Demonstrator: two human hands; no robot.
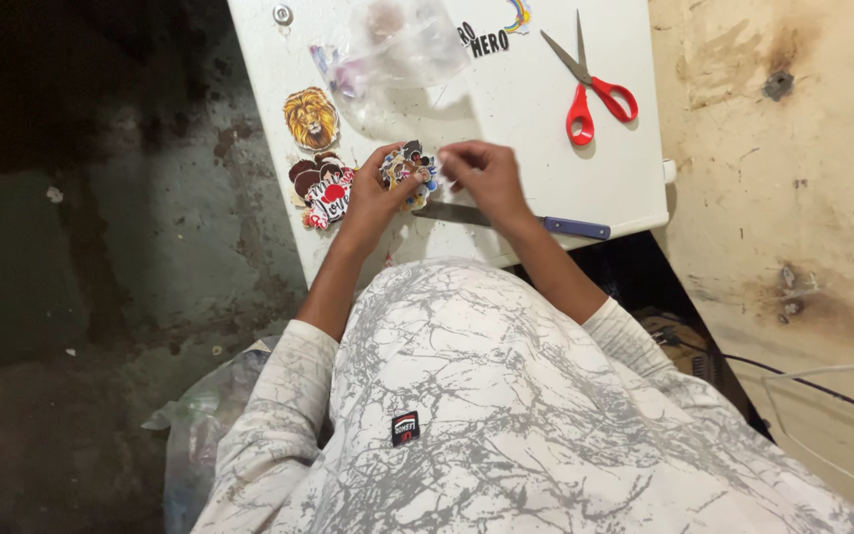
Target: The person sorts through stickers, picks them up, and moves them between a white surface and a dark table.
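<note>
Head view: left hand (373,193) and right hand (481,173) pinch a multicoloured sticker (409,168) below a clear bag (392,49).

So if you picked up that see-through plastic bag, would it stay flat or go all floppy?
The plastic bag would probably flop and sag, since it already lies crumpled and wrinkled on the white table. It looks thin and clear, so it is likely very light. A push might just slide or scrunch it.
</note>
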